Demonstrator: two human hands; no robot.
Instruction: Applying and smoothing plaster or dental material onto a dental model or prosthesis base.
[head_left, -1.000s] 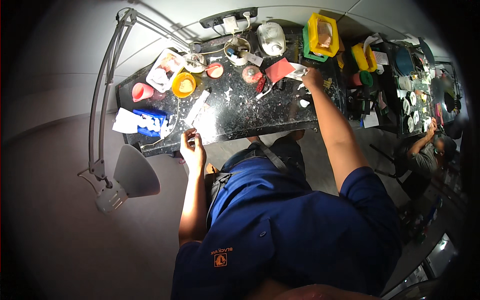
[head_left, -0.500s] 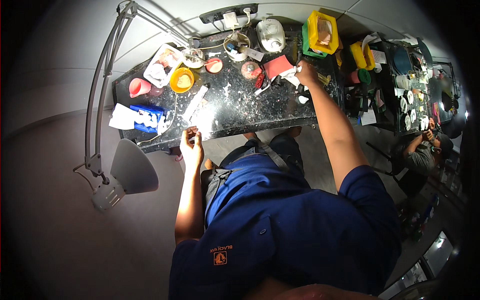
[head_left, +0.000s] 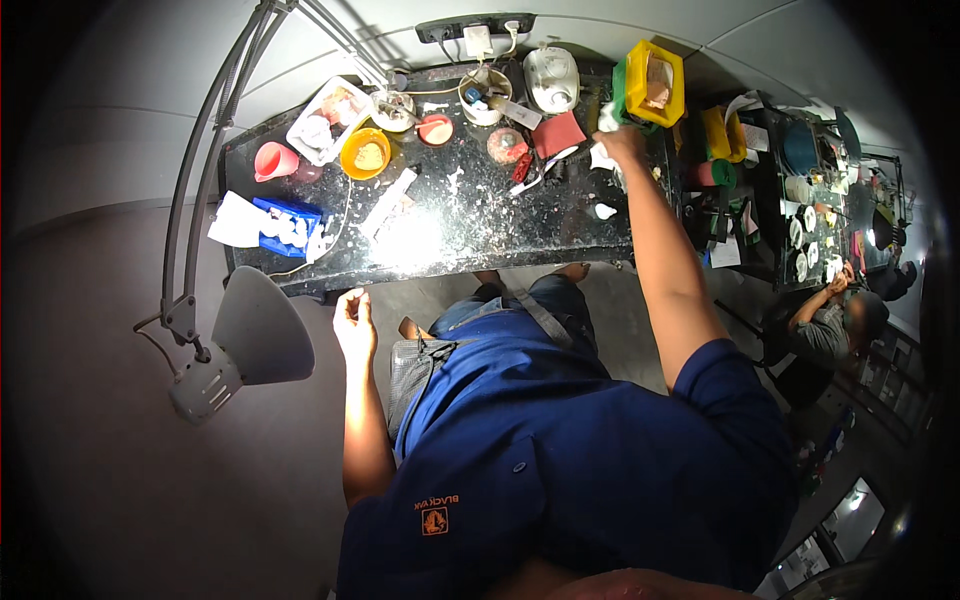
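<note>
My right hand reaches over the far right part of the black worktable. Its fingers are closed on a crumpled white tissue, partly hidden under the hand. To its left lies a dark red square sheet, with a small red tool beside it. A small white piece lies nearer the front edge. Below the table's front edge at the left, my left hand hangs with curled fingers drawn together; whether something small is between them cannot be made out.
A yellow bin stands at the back right, near a white machine. An orange-yellow bowl, a pink cup and a blue tray stand at the left. A lamp juts out left. Another person sits far right.
My left hand has drawn back from the table edge, its fingers closer together. On the right, the white tissue has come away from the red sheet with my hand. The whole view has shifted slightly.
</note>
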